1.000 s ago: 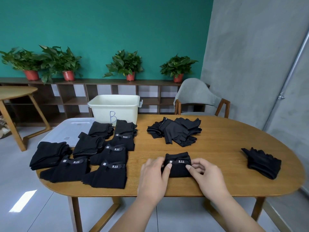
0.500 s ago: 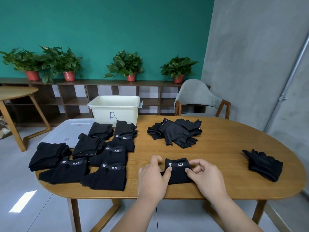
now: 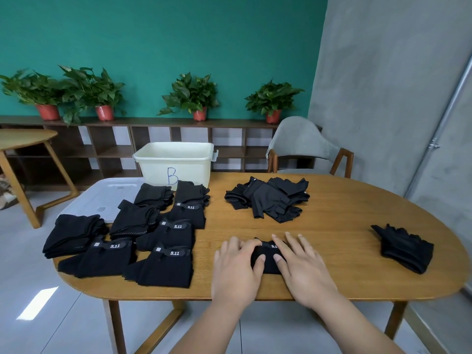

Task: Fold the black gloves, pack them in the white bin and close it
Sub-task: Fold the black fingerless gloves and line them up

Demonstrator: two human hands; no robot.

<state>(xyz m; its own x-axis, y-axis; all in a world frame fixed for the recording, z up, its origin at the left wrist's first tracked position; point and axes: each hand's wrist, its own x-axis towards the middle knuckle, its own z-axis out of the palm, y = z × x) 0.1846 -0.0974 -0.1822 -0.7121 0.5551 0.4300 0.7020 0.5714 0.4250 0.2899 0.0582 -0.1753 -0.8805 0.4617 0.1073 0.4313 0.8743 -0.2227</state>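
Black glove point(image 3: 267, 252) beneath left hand point(image 3: 236, 272), right hand point(image 3: 304, 269) lies near table point(image 3: 339, 254) edge.

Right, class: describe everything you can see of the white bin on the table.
The white bin looks like cream plastic: rectangular, with a rolled rim and a tab on its right end. A blue handwritten B marks its front wall. It stands upright and open at the table's far edge; its inside is hidden. Folded gloves lie before it.

Four potted plants point(image 3: 190, 93) line a shelf point(image 3: 153, 122) behind a grey chair point(image 3: 298, 141).
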